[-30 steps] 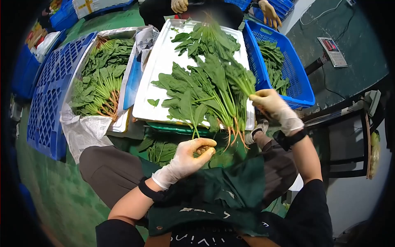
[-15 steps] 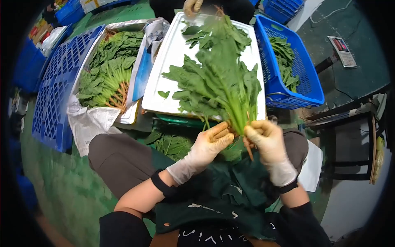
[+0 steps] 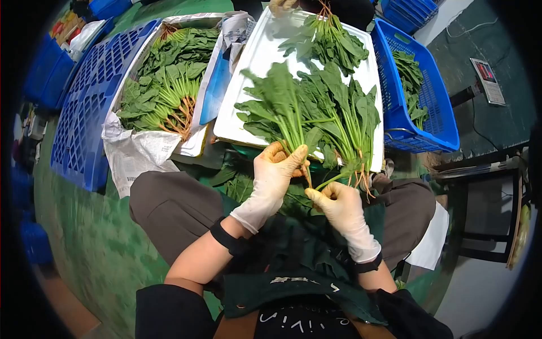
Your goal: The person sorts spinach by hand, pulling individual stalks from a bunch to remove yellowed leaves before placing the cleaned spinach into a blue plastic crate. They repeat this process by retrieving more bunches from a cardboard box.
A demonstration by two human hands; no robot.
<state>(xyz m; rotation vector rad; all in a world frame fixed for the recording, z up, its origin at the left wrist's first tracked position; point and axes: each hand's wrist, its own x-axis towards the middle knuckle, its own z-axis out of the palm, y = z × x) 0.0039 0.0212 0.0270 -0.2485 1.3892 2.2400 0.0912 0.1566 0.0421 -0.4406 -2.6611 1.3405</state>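
My gloved left hand is closed round the base of a leafy spinach plant, whose leaves point away from me over a white foam board. Thumb and fingers of my gloved right hand are pinched together beside that plant's orange root tip. A thin green spinach stalk sticks out from the pinch. Just beyond, a loose heap of spinach lies on the board, roots toward me. Farther back is another spinach bunch, roots pointing away.
Left of the board stands a paper-lined box of spinach, beside a blue plastic pallet. To the right are a blue crate with spinach and a scale. Another person's gloved hand is at the far edge. Leaves lie below the board.
The large bunch between my hands now lies on the board. My left hand has risen with one plant in it, and my right hand has moved slightly left and down. The view has shifted.
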